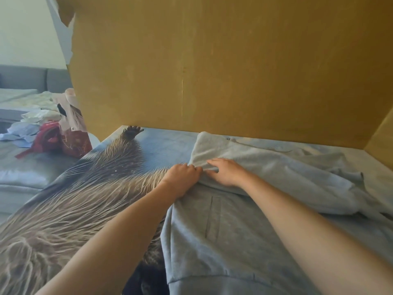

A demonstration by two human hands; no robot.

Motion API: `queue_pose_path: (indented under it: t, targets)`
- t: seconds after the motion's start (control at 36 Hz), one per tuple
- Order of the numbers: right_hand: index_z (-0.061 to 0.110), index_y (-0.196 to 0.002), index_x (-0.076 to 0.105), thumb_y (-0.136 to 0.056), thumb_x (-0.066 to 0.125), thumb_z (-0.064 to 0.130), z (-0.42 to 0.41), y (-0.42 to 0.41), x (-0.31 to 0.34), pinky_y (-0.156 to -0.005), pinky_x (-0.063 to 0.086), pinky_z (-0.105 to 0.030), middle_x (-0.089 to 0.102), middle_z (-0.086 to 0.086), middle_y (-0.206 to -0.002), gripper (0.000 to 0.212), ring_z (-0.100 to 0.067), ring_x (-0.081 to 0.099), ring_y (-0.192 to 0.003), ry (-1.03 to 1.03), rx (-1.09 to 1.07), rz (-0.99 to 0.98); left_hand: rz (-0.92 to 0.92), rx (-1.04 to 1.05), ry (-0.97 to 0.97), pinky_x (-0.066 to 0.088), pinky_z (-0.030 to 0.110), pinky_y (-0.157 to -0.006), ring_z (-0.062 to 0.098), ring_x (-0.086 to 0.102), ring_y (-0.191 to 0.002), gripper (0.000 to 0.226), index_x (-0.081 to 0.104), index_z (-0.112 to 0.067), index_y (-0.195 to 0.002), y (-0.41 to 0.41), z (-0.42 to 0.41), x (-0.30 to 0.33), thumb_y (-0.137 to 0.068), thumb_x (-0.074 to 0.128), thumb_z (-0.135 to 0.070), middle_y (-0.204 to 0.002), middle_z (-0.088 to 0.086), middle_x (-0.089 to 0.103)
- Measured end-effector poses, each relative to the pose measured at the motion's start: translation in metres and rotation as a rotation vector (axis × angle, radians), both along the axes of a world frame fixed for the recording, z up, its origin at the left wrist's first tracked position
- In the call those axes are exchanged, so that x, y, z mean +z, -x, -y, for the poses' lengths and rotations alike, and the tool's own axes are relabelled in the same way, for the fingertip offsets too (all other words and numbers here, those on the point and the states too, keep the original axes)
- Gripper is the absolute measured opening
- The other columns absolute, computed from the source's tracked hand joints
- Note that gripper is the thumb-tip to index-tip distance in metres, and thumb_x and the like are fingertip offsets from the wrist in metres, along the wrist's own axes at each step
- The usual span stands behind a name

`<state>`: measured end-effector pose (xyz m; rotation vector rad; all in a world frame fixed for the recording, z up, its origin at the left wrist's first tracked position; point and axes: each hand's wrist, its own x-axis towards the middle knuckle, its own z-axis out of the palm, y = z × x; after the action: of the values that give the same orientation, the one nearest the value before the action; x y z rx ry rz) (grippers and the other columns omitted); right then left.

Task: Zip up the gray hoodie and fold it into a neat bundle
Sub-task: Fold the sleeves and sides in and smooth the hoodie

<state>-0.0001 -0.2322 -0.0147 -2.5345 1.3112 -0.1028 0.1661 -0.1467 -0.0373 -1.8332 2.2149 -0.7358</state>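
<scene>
The gray hoodie lies spread over the right half of a printed blanket, a pocket slit showing near its middle and its hem band at the bottom. Its far part is turned over and bunched toward the right. My left hand grips the hoodie's left edge in curled fingers. Right beside it, my right hand lies on the turned-over cloth, fingers bent and pressing the fabric near the same edge. The zipper is hidden from view.
The blanket carries a furry animal print. A tall cardboard sheet stands right behind the hoodie and bends forward at the right. At the left, a pile of clothes and a red bag lie on a gray surface.
</scene>
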Motion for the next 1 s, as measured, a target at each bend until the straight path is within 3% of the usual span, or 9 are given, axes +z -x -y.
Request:
queue_pose_path:
  t: [0.28,0.33,0.39,0.47,0.56,0.61,0.72,0.81,1.0]
  targets:
    - [0.022,-0.160,0.036,-0.104,0.043,0.056,0.001,-0.008,0.001,-0.125,0.021,-0.039,0.031,-0.001,-0.167,0.067,-0.023,0.023,-0.155,0.017,0.011,-0.040,-0.235,-0.030,-0.013,0.053,0.044,-0.087,0.034,0.066,-0.114,0.030,0.052,-0.007,-0.130,-0.028,-0.006,-0.004,-0.102,0.043,-0.010,-0.124,0.010,0.065]
    - [0.023,-0.161,0.033,-0.104,0.040,0.058,0.001,-0.010,-0.002,-0.126,0.018,-0.040,0.027,-0.003,-0.169,0.068,-0.025,0.020,-0.156,0.019,0.022,-0.088,-0.277,-0.123,-0.020,0.048,0.045,-0.107,0.036,0.055,-0.134,0.045,0.050,-0.006,-0.144,-0.038,-0.004,-0.011,-0.102,0.036,-0.013,-0.144,0.014,0.057]
    - [0.024,-0.163,0.027,-0.104,0.035,0.059,-0.001,-0.011,-0.005,-0.127,0.014,-0.041,0.021,-0.005,-0.171,0.069,-0.027,0.014,-0.158,0.017,0.057,-0.167,-0.201,-0.100,-0.171,0.027,0.040,-0.123,0.028,0.026,-0.155,0.055,0.028,-0.013,-0.161,-0.044,-0.007,-0.011,-0.106,0.034,-0.013,-0.167,0.006,0.030]
    - [0.027,-0.165,0.018,-0.105,0.029,0.062,-0.003,-0.011,-0.011,-0.128,0.005,-0.042,0.009,-0.008,-0.172,0.070,-0.031,0.004,-0.159,-0.005,0.081,-0.249,-0.106,-0.054,-0.264,0.019,0.039,-0.126,0.022,0.017,-0.157,0.060,0.019,-0.017,-0.164,-0.046,-0.008,-0.005,-0.107,0.036,-0.028,-0.171,0.000,0.020]
    - [0.030,-0.165,0.018,-0.104,0.025,0.064,0.001,-0.013,-0.016,-0.128,0.006,-0.045,0.009,-0.008,-0.172,0.070,-0.033,0.003,-0.159,-0.017,0.062,-0.257,-0.122,-0.031,-0.233,0.016,0.045,-0.126,0.019,0.036,-0.149,0.068,0.047,-0.021,-0.151,-0.042,-0.006,0.005,-0.101,0.012,-0.050,-0.158,-0.002,0.046]
    - [0.026,-0.162,0.030,-0.107,0.024,0.058,0.004,-0.016,-0.014,-0.126,0.017,-0.046,0.025,-0.010,-0.168,0.064,-0.035,0.017,-0.156,-0.012,0.057,-0.222,-0.172,-0.021,-0.158,0.025,0.043,-0.122,0.020,0.054,-0.130,0.076,0.068,-0.024,-0.122,-0.034,-0.003,0.010,-0.095,0.004,-0.054,-0.129,0.002,0.067]
    - [0.014,-0.141,0.054,-0.110,0.030,0.038,0.010,-0.018,-0.010,-0.111,0.038,-0.044,0.055,-0.010,-0.137,0.046,-0.030,0.046,-0.136,0.026,0.045,-0.120,-0.297,0.065,-0.041,0.047,0.037,-0.094,0.030,0.063,-0.102,0.038,0.071,-0.016,-0.099,-0.017,0.012,0.014,-0.106,0.038,-0.033,-0.099,0.009,0.070]
    - [0.014,-0.148,0.049,-0.111,0.031,0.032,0.017,-0.019,-0.007,-0.112,0.036,-0.041,0.051,-0.008,-0.145,0.045,-0.028,0.043,-0.140,0.057,0.054,-0.104,-0.495,0.067,-0.043,0.050,0.038,-0.091,0.030,0.063,-0.108,0.021,0.065,-0.015,-0.109,-0.012,0.029,0.007,-0.099,0.048,-0.021,-0.110,0.009,0.067]
    - [0.015,-0.163,0.025,-0.111,0.029,0.024,0.047,-0.029,-0.006,-0.125,0.011,-0.036,0.013,-0.010,-0.172,0.052,-0.027,0.013,-0.158,0.117,0.076,-0.174,-0.711,0.144,-0.140,0.024,0.042,-0.125,0.031,0.022,-0.155,0.056,0.030,-0.004,-0.156,-0.001,0.060,-0.019,-0.104,0.040,-0.023,-0.164,0.014,0.031]
